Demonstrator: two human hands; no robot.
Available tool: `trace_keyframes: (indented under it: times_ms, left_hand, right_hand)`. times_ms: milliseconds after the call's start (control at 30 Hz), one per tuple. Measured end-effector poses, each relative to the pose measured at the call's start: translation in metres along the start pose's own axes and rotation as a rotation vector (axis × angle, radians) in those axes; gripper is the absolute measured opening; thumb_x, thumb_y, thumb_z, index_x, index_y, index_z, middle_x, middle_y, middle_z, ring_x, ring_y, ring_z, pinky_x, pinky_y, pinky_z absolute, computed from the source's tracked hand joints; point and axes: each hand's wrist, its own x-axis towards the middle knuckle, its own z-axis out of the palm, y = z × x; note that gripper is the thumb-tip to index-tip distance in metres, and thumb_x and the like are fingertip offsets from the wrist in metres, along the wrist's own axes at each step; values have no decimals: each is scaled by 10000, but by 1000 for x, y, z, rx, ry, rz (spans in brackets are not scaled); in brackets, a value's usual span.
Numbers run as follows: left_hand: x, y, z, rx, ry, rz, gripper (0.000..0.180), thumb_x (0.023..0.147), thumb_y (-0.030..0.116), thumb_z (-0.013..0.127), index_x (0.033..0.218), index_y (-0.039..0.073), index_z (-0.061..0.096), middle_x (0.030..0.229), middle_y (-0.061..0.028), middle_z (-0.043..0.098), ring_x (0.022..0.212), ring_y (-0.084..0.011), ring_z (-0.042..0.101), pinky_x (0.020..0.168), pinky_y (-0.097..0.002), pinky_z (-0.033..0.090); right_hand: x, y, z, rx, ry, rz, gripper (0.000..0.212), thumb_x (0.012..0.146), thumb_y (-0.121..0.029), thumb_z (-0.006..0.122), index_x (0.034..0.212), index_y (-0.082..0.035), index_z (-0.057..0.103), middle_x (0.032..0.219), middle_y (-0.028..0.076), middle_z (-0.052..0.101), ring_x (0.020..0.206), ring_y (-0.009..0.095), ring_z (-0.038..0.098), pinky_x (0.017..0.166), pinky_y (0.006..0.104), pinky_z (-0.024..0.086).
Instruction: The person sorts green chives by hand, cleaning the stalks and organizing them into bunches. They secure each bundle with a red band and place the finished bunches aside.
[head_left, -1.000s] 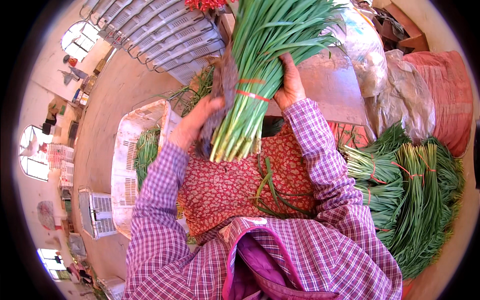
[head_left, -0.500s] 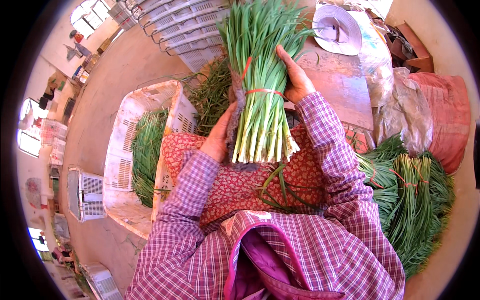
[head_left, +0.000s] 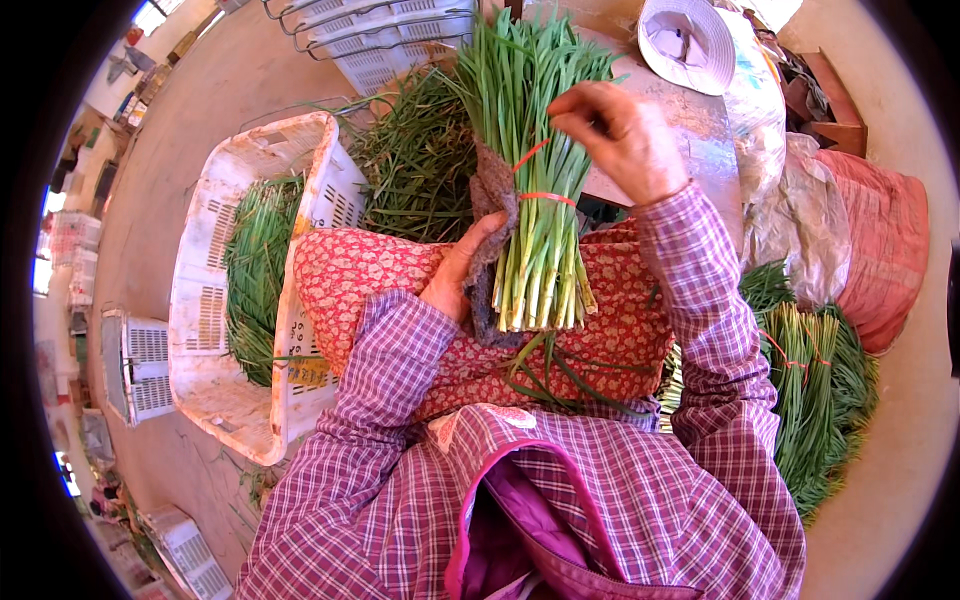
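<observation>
Bunch of green stalks (head_left: 545, 240), tied with red bands (head_left: 548, 197), lies at upper centre of the frame, the left hand (head_left: 455, 272) closed on a grey cloth (head_left: 490, 205) along its left side. The right hand (head_left: 630, 142) curls its fingers over the leaves; whether they pinch anything I cannot tell. At left, a white crate (head_left: 243, 420) contains long greens (head_left: 262, 280); more white crates (head_left: 395, 50) stand stacked at the top.

Your left hand (head_left: 460, 270) held the banded green bundle (head_left: 543, 240) through a grey-brown cloth (head_left: 494, 188); your right hand (head_left: 632, 142) curled near its leaves.
</observation>
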Motion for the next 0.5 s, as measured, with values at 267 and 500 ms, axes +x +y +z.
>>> trace_keyframes:
  times_ms: [267, 500]
  left_hand:
    - [12, -3, 0, -48, 3, -45, 548, 895, 238, 643, 1373, 71, 434, 1271, -108, 587, 1127, -238, 599, 995, -378, 485]
    - [16, -4, -3, 26, -20, -5, 572, 890, 234, 652, 1381, 67, 411, 1276, -87, 570, 1138, -211, 582, 1007, -352, 464]
  right_hand:
    - [-7, 4, 15, -185, -65, -67, 214, 783, -176, 725, 965, -74, 675, 878, 58, 659, 830, 207, 679, 709, 356, 546]
    - [-7, 7, 15, -273, -129, -53, 208, 792, -202, 704, 953, -76, 667, 907, 62, 665, 840, 214, 679, 708, 374, 543]
